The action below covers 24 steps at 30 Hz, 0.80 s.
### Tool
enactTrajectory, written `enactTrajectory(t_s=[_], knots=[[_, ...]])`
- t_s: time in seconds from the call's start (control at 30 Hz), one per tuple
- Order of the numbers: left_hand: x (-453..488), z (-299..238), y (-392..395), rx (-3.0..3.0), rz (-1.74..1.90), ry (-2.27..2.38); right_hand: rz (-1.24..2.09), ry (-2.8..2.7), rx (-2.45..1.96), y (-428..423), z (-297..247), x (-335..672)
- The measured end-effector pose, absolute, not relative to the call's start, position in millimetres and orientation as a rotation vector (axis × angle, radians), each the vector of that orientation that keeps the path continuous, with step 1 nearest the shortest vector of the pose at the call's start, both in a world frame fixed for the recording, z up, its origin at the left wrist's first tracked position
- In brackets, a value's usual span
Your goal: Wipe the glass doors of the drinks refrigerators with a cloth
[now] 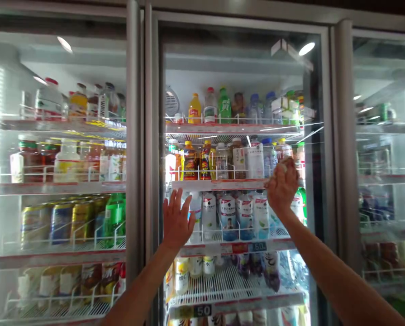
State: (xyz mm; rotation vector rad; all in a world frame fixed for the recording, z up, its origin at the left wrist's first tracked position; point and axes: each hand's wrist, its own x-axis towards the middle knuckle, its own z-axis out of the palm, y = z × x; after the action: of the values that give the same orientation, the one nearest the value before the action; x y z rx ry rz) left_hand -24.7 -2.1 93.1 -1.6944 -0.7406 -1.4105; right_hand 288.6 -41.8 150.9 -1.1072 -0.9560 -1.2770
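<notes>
My left hand (177,219) is raised in front of the middle glass door (229,59) of a drinks fridge, fingers stretched out and seemingly flat against the pane near its left side. Farther right and higher, my right hand (283,188) has its fingers bent over a crumpled brownish cloth (290,164), which appears pressed to the same glass. Part of the cloth is hidden by the fingers. Behind the pane, bottles with white labels (227,213) stand on the shelf between my hands, and dark bottles with yellow caps (189,160) are one shelf above.
A left fridge door (69,59) shows bottles and cans (60,222) on wire-fronted shelves. Metal frame posts (344,136) separate the doors. To the right, another glass door (385,59) is partly in view. Ceiling lights (306,48) reflect in the panes.
</notes>
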Motion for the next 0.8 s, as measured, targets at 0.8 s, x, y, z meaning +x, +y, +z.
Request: enactTrajectory(t_s=[0.8], knots=[[-8,183,26,-1.572,-1.470,-0.867,-1.374,-1.158,-1.090,-47,201,349]])
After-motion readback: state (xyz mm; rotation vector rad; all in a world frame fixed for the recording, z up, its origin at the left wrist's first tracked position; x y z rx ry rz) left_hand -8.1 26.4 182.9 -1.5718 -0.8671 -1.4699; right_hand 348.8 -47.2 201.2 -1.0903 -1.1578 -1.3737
